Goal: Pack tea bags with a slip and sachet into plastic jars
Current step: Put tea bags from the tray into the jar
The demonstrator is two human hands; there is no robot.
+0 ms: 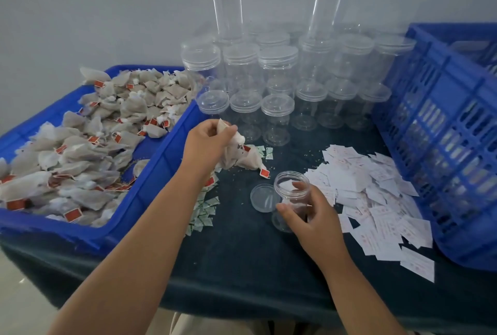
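My left hand grips a bunch of grey tea bags with red tags, held just above the dark cloth near the centre. My right hand holds an open clear plastic jar, tilted toward the left, with a white slip visible inside it. The jar's clear lid lies flat on the cloth just to its left. Small green and white sachets are scattered under my left forearm. A pile of white paper slips spreads to the right of the jar.
A blue tray heaped with tea bags fills the left side. Many closed clear jars stand at the back, some stacked. A blue slatted crate stands at the right edge. Dark cloth covers the table.
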